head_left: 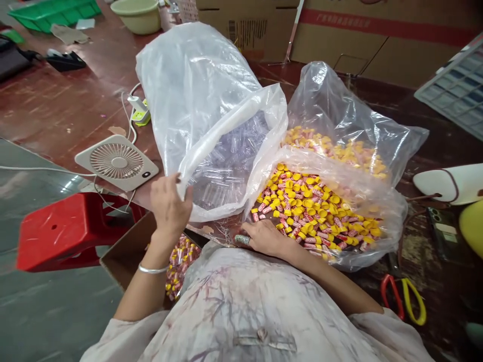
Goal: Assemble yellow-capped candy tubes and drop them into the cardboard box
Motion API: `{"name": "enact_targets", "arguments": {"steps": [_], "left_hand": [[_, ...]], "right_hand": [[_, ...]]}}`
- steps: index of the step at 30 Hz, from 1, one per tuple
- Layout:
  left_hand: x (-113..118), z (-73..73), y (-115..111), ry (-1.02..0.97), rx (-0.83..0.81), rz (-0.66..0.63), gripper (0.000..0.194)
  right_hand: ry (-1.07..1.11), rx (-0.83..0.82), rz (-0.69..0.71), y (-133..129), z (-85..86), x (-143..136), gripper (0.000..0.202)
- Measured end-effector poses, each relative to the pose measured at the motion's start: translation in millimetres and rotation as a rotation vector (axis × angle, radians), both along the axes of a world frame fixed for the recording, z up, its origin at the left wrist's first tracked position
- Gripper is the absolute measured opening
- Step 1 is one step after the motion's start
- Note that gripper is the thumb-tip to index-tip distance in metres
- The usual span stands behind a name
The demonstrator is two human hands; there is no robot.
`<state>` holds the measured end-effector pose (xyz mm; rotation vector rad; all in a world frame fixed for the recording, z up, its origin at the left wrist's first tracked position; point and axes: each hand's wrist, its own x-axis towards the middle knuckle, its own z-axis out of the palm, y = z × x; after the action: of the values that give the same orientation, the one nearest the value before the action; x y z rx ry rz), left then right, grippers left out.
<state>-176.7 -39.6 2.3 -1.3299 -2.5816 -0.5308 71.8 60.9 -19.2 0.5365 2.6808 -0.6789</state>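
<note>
A large whitish plastic bag (199,75) lies with its mouth toward me, and clear plastic tubes (234,146) show inside. My left hand (169,206) is at the left edge of that mouth, thumb and fingers pinched on the bag's rim. Right of it, a second clear bag (332,100) holds many yellow caps (298,186) and small red-and-white patterned pieces. My right hand (266,236) rests at the table edge by this bag's left corner, fingers curled, with a greenish band at a fingertip; what it holds, if anything, is hidden.
Left stand a white fan (118,162) and a red stool (56,226). An open carton (126,251) with filled tubes (181,266) is below my left hand. Scissors (403,299) and a phone (447,234) lie right. Cardboard boxes (339,30) stand behind the bags.
</note>
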Motion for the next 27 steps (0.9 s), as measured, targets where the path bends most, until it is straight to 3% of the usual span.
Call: {"name": "enact_targets", "arguments": {"steps": [2,5,10,12,15,19,22,24,27], "left_hand": [[20,2.3,19,-0.100,-0.111,-0.100,0.033],[42,-10.1,42,-0.176,-0.381,-0.211,0.032],[57,-35.4,54,-0.153,-0.473,-0.224,0.036],[59,-38.2,53,-0.155,-0.453,-0.201,0.039],[56,-38.3,48,-0.168,-0.383,-0.216,0.028],[45,-34.7,29,-0.357,-0.127,-0.340,0.017],[52,-25.9,17,-0.664,0.067,-0.424,0.018],[64,-16.9,14,-0.877,0.120,-0.471,0.021],[82,-3.6,17,-1.110,0.128,-0.516,0.028]], "right_hand": [[0.000,-0.001,0.005,-3,-1.9,2,0.027],[0.067,-0.001,-0.012,-2,-3.4,14,0.021],[0.208,0.202,-0.340,11,-3.5,25,0.033],[0.210,0.282,-0.383,15,-6.6,19,0.042],[0.166,0.303,-0.299,15,-16.0,9,0.042],[0.395,0.152,-0.317,16,-23.2,12,0.026],[0.828,-0.027,-0.490,21,-12.3,18,0.006],[1.052,-0.130,-0.594,24,1.4,17,0.009],[1.117,-0.161,-0.610,25,21.9,13,0.018]]}}
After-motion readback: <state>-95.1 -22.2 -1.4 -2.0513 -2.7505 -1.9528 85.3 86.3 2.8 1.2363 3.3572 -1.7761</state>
